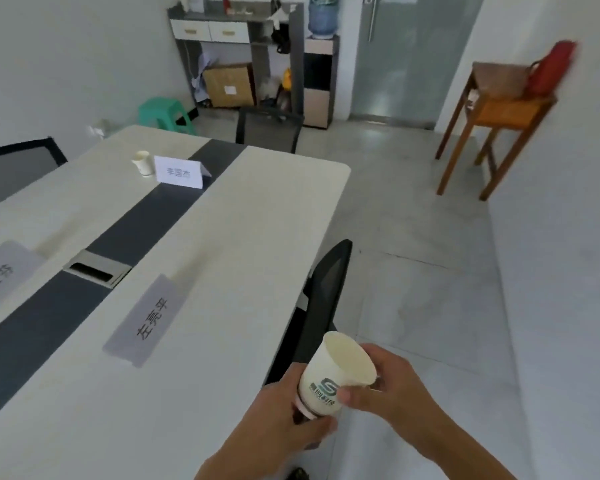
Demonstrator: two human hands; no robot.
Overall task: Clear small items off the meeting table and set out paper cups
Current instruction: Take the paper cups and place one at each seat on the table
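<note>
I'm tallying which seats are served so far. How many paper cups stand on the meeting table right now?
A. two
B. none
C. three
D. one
D: only one paper cup stands on the table, beside the far name card. The held cup is gripped by the left hand and right hand, not set down.

a white meeting table (257, 216) with a dark centre strip fills the frame's left, bearing a paper cup (142, 162), three name cards (179, 172) and a cable box (96, 269).
</note>
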